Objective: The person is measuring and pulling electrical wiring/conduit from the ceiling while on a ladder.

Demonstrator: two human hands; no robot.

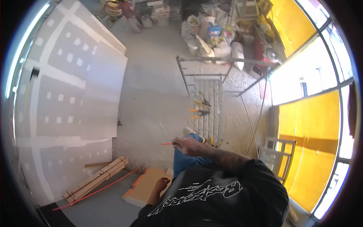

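Note:
My right hand (pixel 185 146) is closed in front of my body, over my jeans (pixel 181 158). A thin red stick (pixel 166 143) pokes out leftward from its fingers; the rest of the stick is hidden in the grip, and its kind is unclear. Lower and to the left, my left hand (pixel 162 184) is held with curled fingers above a flat cardboard box (pixel 141 185). Whether anything is inside those fingers cannot be seen. Ahead, orange-handled pliers (pixel 201 112) and other yellow-handled hand tools (pixel 204 102) lie on a perforated metal plank (pixel 213 123).
Jointed, patched plasterboard (pixel 90 102) stands along the left. Strapped wood strips (pixel 96 179) and a long red rod (pixel 94 190) lie by its foot. A metal frame (pixel 230 59) stands at the plank's far end, before piled bags (pixel 215 41). Yellow window panels (pixel 310 142) line the right.

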